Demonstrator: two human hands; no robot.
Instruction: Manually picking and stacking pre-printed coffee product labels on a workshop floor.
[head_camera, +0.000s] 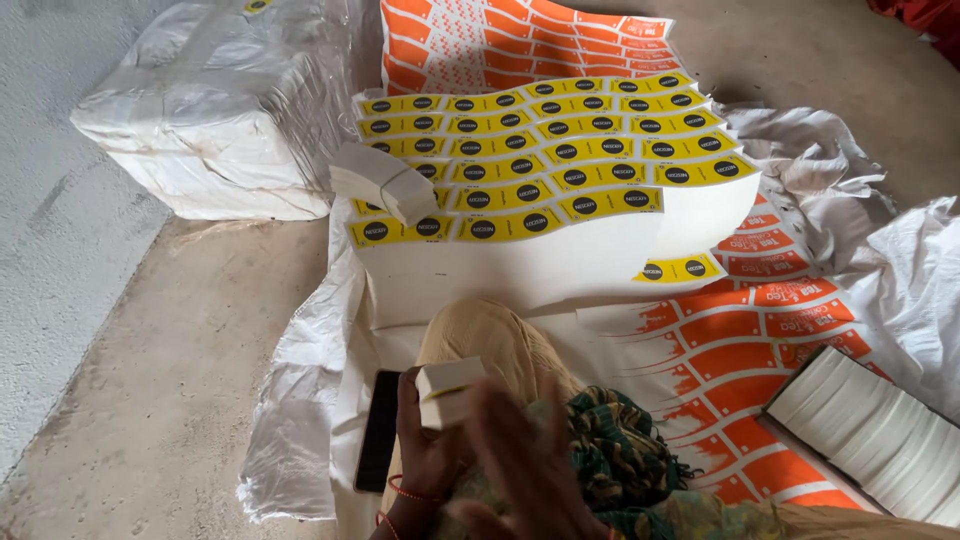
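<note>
A person is sitting on a concrete floor (180, 350) among printed sheets, handling small paper pieces. At ten o'clock, a white plastic-wrapped bundle (200, 120) is resting against the wall. At seven o'clock, a dark phone (378, 430) is lying on a white sack beside the person's knee. The left hand (425, 455) is gripping a small white stack of cut labels (448, 392), its fingers curled closed around the lower edge, so the stack is sitting just above the lap at six o'clock. The right hand (525, 455) is blurring in front of it, its fingers looking spread and apparently empty, though the blur is making that hard to tell. At twelve o'clock, a tall pile of yellow label sheets (545, 165) is carrying a loose white stack (385, 185) leaning over its left edge. At four o'clock, a tray of white cut pieces (870, 430) is lying on orange printed sheets (740, 350).

The risks: the loosely pinched stack is liable to fan out and scatter if the moving hand is knocking it, and the leaning stack on the pile is looking ready to slide off.
</note>
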